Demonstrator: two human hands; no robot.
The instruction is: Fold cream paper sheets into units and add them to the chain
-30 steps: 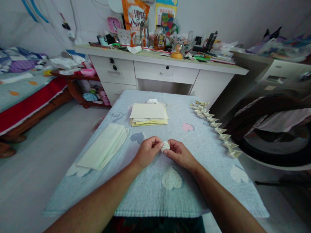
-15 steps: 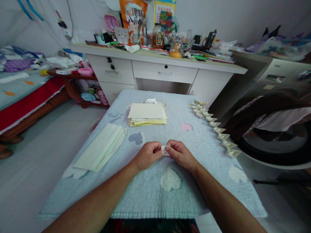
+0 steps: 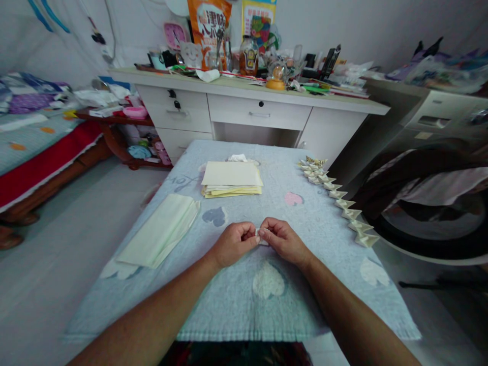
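Note:
A small folded piece of pale paper [image 3: 262,239] is pinched between both hands above the cloth-covered table. My left hand [image 3: 237,243] grips its left side with thumb and fingers. On the opposite side my right hand [image 3: 282,241] holds it, the thumb lying across the front. Most of the paper is hidden behind my fingers. Beyond the hands lies a stack of cream and yellow paper sheets [image 3: 231,175]. To the left rests a folded pale green paper bundle [image 3: 158,231]. Along the right edge runs a row of folded paper pieces with pointed tips [image 3: 345,204].
A light blue cloth with heart patterns [image 3: 224,310] covers the table. Behind it stands a white desk [image 3: 259,113] crowded with jars, bags and a pink clock. A washing machine [image 3: 438,122] is at the right, a bed [image 3: 41,147] at the left.
My fingers have closed in slightly around the small paper, so less of it shows between them. The view has shifted very little; the stacks and the row of folded pieces stay put.

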